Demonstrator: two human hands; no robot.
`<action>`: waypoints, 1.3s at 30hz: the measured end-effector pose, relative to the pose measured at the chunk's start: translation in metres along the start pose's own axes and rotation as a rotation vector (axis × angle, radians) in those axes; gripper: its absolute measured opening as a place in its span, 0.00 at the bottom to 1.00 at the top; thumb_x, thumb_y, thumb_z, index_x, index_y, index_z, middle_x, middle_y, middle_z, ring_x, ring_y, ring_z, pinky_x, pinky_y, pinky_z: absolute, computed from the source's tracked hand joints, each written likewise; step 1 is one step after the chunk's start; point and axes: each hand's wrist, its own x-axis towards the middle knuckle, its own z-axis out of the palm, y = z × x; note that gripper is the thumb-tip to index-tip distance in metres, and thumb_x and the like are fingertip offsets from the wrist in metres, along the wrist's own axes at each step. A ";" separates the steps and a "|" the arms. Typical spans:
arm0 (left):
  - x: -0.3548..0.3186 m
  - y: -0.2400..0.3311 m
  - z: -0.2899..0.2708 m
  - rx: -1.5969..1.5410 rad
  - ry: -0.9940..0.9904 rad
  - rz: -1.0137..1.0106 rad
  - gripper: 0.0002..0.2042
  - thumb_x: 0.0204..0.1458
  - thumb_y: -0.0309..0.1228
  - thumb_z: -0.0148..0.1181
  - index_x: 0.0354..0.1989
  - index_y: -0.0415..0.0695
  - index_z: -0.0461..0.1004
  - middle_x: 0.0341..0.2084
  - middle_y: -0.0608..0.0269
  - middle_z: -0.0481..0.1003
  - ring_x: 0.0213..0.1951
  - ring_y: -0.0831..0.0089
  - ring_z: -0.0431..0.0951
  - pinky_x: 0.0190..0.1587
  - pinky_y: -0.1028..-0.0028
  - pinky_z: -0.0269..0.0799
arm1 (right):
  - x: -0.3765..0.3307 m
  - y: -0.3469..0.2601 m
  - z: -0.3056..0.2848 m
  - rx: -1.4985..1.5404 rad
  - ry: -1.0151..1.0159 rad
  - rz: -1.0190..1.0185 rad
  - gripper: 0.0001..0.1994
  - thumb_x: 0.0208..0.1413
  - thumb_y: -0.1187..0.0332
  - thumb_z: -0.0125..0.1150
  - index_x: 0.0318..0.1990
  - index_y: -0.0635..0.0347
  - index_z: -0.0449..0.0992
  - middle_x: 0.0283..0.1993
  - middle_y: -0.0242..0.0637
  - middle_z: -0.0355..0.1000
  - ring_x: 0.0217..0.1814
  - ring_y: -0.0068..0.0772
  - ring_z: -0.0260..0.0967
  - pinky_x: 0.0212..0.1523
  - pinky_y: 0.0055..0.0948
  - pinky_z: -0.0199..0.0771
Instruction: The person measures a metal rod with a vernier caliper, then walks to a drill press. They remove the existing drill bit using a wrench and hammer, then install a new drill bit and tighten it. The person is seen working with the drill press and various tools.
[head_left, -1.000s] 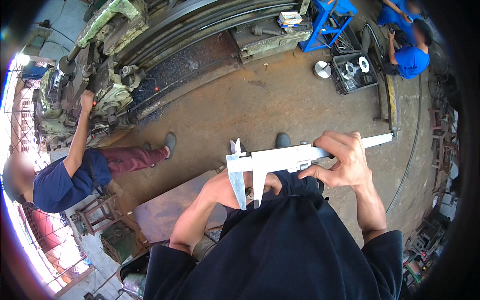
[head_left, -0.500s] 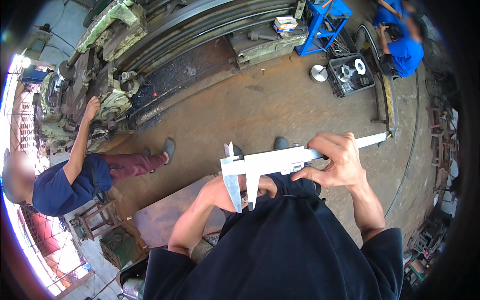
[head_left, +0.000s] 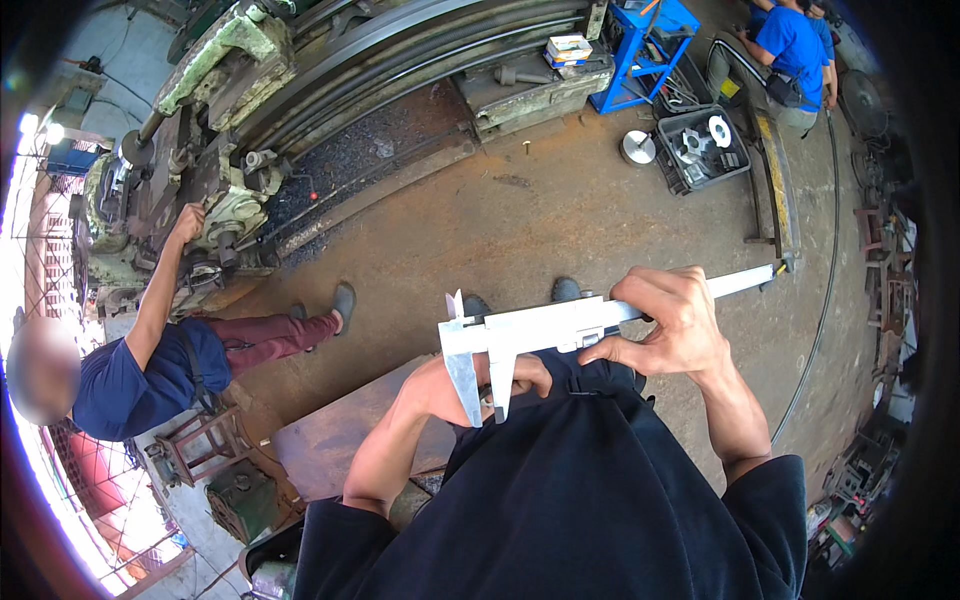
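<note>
A large silver vernier caliper (head_left: 555, 326) lies across the front of my body, its long jaws pointing down and slightly apart. My right hand (head_left: 675, 322) grips its beam right of the sliding head, with the thumb under the slide. My left hand (head_left: 440, 388) is behind the jaws, its fingers curled in toward my body. A small dark edge shows between the jaws at its fingers, but the jaws hide most of it and I cannot make out what it is.
At the left a person (head_left: 140, 385) reaches to a big lathe (head_left: 215, 190). A black crate (head_left: 690, 180) of metal parts and a round metal piece (head_left: 638, 148) sit on the floor near a blue stand (head_left: 650, 45). Another person (head_left: 790, 50) bends at upper right. A metal plate (head_left: 340, 430) lies left.
The caliper and both my hands hold nearly the same pose. The person in blue at upper right has turned and shifted upward. The person at the left appears slightly lower and farther right.
</note>
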 end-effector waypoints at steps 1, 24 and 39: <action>0.001 0.000 0.000 -0.022 0.005 -0.002 0.17 0.36 0.26 0.54 0.39 0.39 0.76 0.25 0.62 0.69 0.24 0.69 0.64 0.31 0.71 0.61 | -0.001 0.001 0.000 -0.004 0.001 -0.002 0.25 0.34 0.47 0.77 0.26 0.58 0.75 0.20 0.31 0.70 0.16 0.32 0.68 0.16 0.28 0.62; 0.031 -0.004 0.007 -0.146 -0.099 -0.171 0.17 0.46 0.32 0.54 0.43 0.36 0.76 0.27 0.68 0.70 0.27 0.77 0.63 0.30 0.76 0.57 | -0.029 0.032 -0.013 0.026 -0.032 0.106 0.27 0.44 0.39 0.68 0.31 0.58 0.77 0.26 0.37 0.75 0.18 0.42 0.71 0.16 0.35 0.65; 0.140 -0.011 0.015 0.208 -0.209 -0.194 0.18 0.51 0.39 0.59 0.50 0.49 0.75 0.40 0.62 0.77 0.40 0.65 0.75 0.44 0.68 0.69 | -0.083 0.121 -0.049 0.007 0.252 0.116 0.23 0.40 0.45 0.75 0.26 0.56 0.76 0.19 0.33 0.70 0.15 0.36 0.68 0.14 0.31 0.62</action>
